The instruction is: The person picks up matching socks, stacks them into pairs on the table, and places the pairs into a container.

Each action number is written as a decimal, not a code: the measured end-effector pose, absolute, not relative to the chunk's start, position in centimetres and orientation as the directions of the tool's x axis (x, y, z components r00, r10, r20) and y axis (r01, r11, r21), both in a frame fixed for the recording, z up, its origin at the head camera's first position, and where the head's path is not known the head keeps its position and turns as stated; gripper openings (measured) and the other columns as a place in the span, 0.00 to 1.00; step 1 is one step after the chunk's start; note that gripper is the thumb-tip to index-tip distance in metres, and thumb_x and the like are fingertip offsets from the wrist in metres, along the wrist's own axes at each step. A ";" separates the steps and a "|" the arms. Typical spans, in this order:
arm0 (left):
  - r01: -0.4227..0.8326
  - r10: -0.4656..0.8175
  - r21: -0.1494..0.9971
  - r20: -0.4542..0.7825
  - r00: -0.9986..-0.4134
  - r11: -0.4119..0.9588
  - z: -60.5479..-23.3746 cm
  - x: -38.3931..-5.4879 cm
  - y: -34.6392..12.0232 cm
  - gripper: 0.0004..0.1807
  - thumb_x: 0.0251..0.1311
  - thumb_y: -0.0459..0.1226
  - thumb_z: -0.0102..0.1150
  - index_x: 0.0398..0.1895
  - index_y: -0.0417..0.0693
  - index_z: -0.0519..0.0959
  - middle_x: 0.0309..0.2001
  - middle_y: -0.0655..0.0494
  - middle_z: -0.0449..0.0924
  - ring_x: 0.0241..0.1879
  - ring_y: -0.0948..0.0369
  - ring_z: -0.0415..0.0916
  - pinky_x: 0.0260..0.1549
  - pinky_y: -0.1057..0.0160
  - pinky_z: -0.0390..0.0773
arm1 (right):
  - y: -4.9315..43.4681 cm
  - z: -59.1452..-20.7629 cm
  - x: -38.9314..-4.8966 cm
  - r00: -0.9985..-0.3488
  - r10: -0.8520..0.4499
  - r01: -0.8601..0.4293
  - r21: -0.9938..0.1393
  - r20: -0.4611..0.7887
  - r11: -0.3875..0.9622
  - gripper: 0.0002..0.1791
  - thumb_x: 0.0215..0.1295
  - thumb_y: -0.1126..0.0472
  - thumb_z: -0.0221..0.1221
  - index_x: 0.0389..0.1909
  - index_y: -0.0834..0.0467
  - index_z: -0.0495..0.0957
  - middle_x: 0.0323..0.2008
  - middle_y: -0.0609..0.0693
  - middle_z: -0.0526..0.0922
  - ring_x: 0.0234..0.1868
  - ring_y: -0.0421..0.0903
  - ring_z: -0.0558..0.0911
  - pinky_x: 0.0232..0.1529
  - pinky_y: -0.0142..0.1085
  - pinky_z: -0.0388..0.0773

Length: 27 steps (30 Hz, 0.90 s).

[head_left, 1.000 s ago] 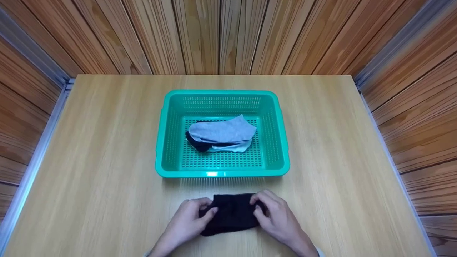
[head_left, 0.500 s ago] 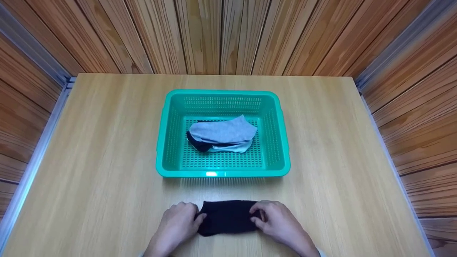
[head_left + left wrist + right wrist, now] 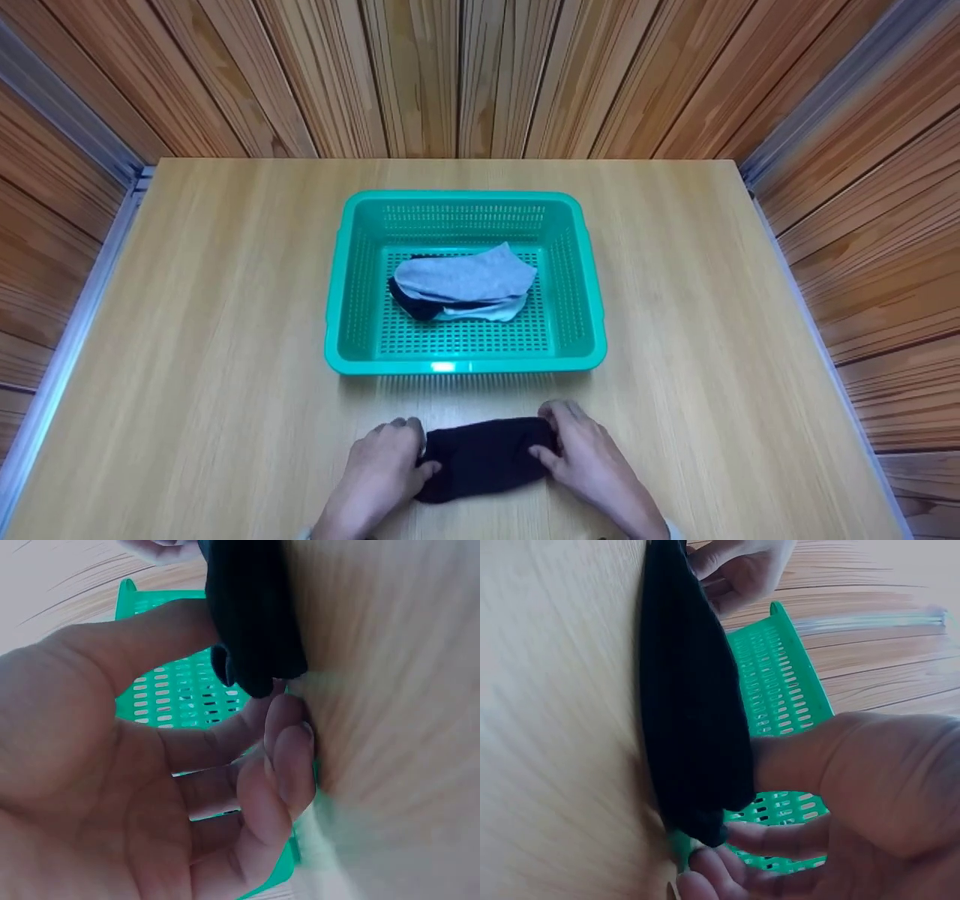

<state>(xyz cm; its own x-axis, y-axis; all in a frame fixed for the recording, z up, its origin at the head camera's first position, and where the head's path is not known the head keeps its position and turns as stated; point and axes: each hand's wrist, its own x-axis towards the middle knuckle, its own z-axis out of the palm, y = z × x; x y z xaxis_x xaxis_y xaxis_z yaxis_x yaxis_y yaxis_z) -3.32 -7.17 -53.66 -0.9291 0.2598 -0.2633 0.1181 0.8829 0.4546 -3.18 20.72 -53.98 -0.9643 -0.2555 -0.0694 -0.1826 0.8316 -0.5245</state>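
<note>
A folded black sock (image 3: 484, 459) lies on the table in front of the basket, its right end slightly farther from me than its left. My left hand (image 3: 382, 469) grips its left end, thumb on top. In the left wrist view the left hand's thumb (image 3: 161, 634) presses the black fabric (image 3: 251, 611) while the other fingers curl near its end. At the opposite end, my right hand (image 3: 589, 461) holds the sock between thumb and fingers. The right wrist view shows the right thumb (image 3: 787, 761) against the dark cloth (image 3: 694, 705); some fingertips sit under its end.
Behind the sock stands a green perforated basket (image 3: 465, 366). Inside, a grey sock (image 3: 469, 275) lies over a black sock (image 3: 416, 306) and a pale sock (image 3: 491, 309). Wooden panels (image 3: 420, 75) enclose the light wood table (image 3: 682, 300) at the back and sides.
My left hand has shifted left to the sock's end. The right fingers have moved to the far right corner, and the sock has turned slightly, its right end away from me. The basket stays put.
</note>
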 end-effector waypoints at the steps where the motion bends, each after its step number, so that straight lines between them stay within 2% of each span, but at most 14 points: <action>1: 0.121 0.264 0.454 -0.266 -0.927 0.883 -53.6 -3.4 -7.1 0.18 0.54 0.43 0.79 0.33 0.43 0.78 0.30 0.54 0.78 0.30 0.55 0.77 0.27 0.51 0.78 | 20.7 -54.0 -3.2 -0.964 -0.258 -0.189 -0.522 -0.063 0.832 0.18 0.59 0.62 0.75 0.47 0.57 0.79 0.40 0.47 0.81 0.36 0.40 0.78 0.35 0.35 0.76; 5: 0.155 0.287 0.454 -0.240 -0.927 0.878 -53.5 -3.4 -6.9 0.16 0.53 0.42 0.80 0.33 0.42 0.82 0.32 0.53 0.79 0.31 0.56 0.75 0.28 0.51 0.80 | 20.8 -53.8 -3.4 -0.962 -0.267 -0.193 -0.553 -0.056 0.810 0.11 0.62 0.64 0.72 0.42 0.57 0.82 0.31 0.43 0.80 0.30 0.35 0.74 0.31 0.32 0.72; 7: 0.173 0.306 0.472 -0.219 -0.927 0.864 -53.5 -3.5 -7.0 0.15 0.53 0.41 0.80 0.29 0.44 0.80 0.31 0.55 0.78 0.30 0.58 0.74 0.27 0.53 0.78 | 21.0 -53.7 -3.5 -0.962 -0.268 -0.191 -0.575 -0.053 0.796 0.08 0.63 0.65 0.71 0.40 0.56 0.83 0.29 0.42 0.80 0.28 0.33 0.73 0.30 0.30 0.72; 11: 0.162 0.358 0.602 -0.219 -0.908 0.782 -53.6 -3.4 -7.6 0.16 0.54 0.41 0.79 0.26 0.51 0.77 0.29 0.61 0.73 0.30 0.63 0.69 0.26 0.62 0.71 | 21.3 -53.6 -3.7 -0.960 -0.275 -0.189 -0.609 -0.050 0.770 0.05 0.64 0.65 0.70 0.37 0.55 0.84 0.28 0.42 0.84 0.28 0.30 0.75 0.30 0.29 0.74; 14: 0.119 0.400 0.718 -0.234 -0.886 0.685 -53.8 -3.5 -8.0 0.15 0.56 0.41 0.78 0.29 0.54 0.75 0.27 0.63 0.71 0.28 0.66 0.67 0.27 0.65 0.66 | 21.5 -53.7 -3.7 -0.962 -0.271 -0.186 -0.619 -0.045 0.763 0.03 0.66 0.63 0.70 0.36 0.54 0.85 0.28 0.42 0.87 0.29 0.30 0.79 0.32 0.30 0.77; 18: 0.092 0.421 0.797 -0.214 -0.881 0.598 -54.1 -3.8 -8.2 0.15 0.58 0.38 0.76 0.39 0.49 0.76 0.28 0.64 0.78 0.28 0.69 0.72 0.30 0.67 0.72 | 21.6 -53.8 -3.7 -0.964 -0.261 -0.181 -0.622 -0.039 0.762 0.03 0.66 0.63 0.69 0.38 0.55 0.84 0.29 0.42 0.86 0.30 0.31 0.79 0.32 0.30 0.77; 22: 0.075 0.403 0.814 -0.203 -0.892 0.576 -54.4 -4.1 -8.2 0.23 0.60 0.41 0.76 0.52 0.38 0.78 0.29 0.63 0.86 0.31 0.71 0.80 0.36 0.65 0.80 | 21.6 -53.9 -3.8 -0.967 -0.251 -0.175 -0.624 -0.036 0.762 0.09 0.63 0.67 0.70 0.42 0.57 0.82 0.30 0.42 0.83 0.30 0.32 0.77 0.32 0.30 0.77; 24: 0.067 0.397 0.811 -0.211 -0.893 0.581 -54.5 -4.3 -8.2 0.24 0.61 0.43 0.75 0.53 0.36 0.81 0.28 0.63 0.87 0.31 0.70 0.81 0.37 0.65 0.81 | 21.6 -53.9 -3.8 -0.969 -0.244 -0.170 -0.620 -0.036 0.766 0.11 0.62 0.68 0.71 0.44 0.60 0.82 0.29 0.42 0.81 0.30 0.32 0.76 0.33 0.30 0.77; 27: 0.060 0.390 0.810 -0.215 -0.895 0.584 -54.5 -4.5 -8.2 0.18 0.62 0.42 0.74 0.47 0.39 0.84 0.28 0.62 0.87 0.29 0.70 0.80 0.35 0.66 0.79 | 21.6 -53.8 -3.7 -0.973 -0.230 -0.165 -0.604 -0.031 0.779 0.12 0.60 0.68 0.72 0.44 0.62 0.83 0.29 0.42 0.77 0.31 0.33 0.74 0.35 0.32 0.77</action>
<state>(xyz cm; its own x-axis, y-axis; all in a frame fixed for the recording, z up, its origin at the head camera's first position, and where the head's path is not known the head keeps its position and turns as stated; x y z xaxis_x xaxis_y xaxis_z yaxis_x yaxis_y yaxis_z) -4.52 -8.18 -54.51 -0.8952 0.3902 -0.2151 0.0599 0.5838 0.8097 -3.70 21.57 -53.78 -0.9726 -0.2304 -0.0311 -0.1653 0.7795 -0.6042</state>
